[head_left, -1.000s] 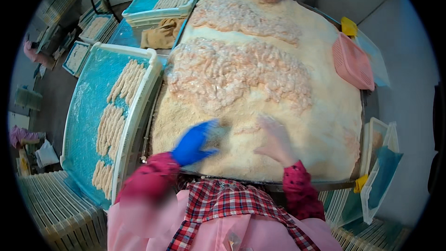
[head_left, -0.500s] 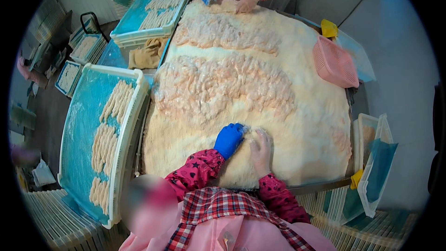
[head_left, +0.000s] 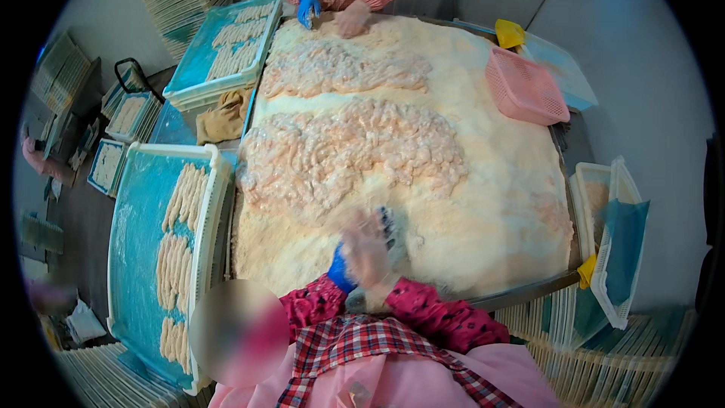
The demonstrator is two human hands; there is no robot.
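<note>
My right hand (head_left: pixel 368 245), in a thin pale glove, is smeared by motion and crosses over my left hand (head_left: pixel 341 268). Of the blue-gloved left hand, only the back and wrist show; its fingers are hidden or blurred, and whatever it holds cannot be made out. Both are low over the near part of a broad bed of pale crumbs (head_left: pixel 513 204), where a greyish patch of surface shows through. Just beyond them lies a wide heap of wet, pale pink raw meat pieces (head_left: pixel 355 143). A second raw meat heap (head_left: pixel 347 68) lies farther back.
At the left stands a white tray (head_left: pixel 214 211) with a blue lining and rows of crumb-coated strips (head_left: pixel 175 272). Another such tray (head_left: pixel 260 60) is farther back, near a tan cloth (head_left: pixel 224 117). A pink basket (head_left: pixel 525 87) sits far right. Across the table, a person's blue-gloved hand (head_left: pixel 308 9) works.
My right hand has swung left from the crumbs and now overlaps my left hand, which has drawn back toward me. A greyish patch now shows in the crumbs. The whole view has shifted slightly.
</note>
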